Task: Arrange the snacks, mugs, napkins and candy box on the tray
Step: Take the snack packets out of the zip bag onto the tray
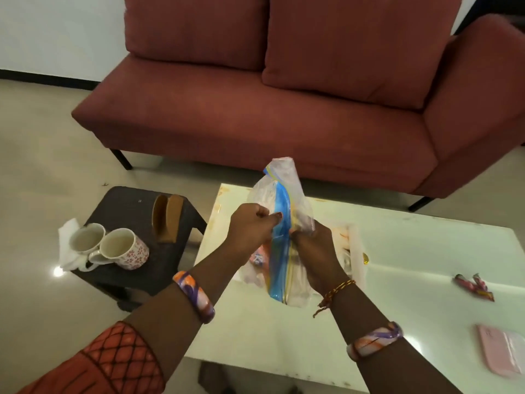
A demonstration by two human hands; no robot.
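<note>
I hold a clear zip bag (pixel 281 200) with a blue and yellow seal upright above the white table (pixel 412 251). My left hand (pixel 251 226) pinches one side of the seal and my right hand (pixel 312 243) grips the other side. Snack packets show dimly inside the bag's lower part. Two white mugs (pixel 109 247) with pink flower print lie on their sides on the dark side table (pixel 159 260), touching a white napkin (pixel 66 243). A brown napkin holder (pixel 167 220) stands on the same table. Red candy wrappers (pixel 474 287) lie on the white table at the right.
A red sofa (pixel 284 109) stands behind both tables. A pink flat object (pixel 502 352) lies at the white table's right front edge. A gold-coloured small thing (pixel 365 258) and a whitish plastic piece (pixel 356 251) sit behind my right hand.
</note>
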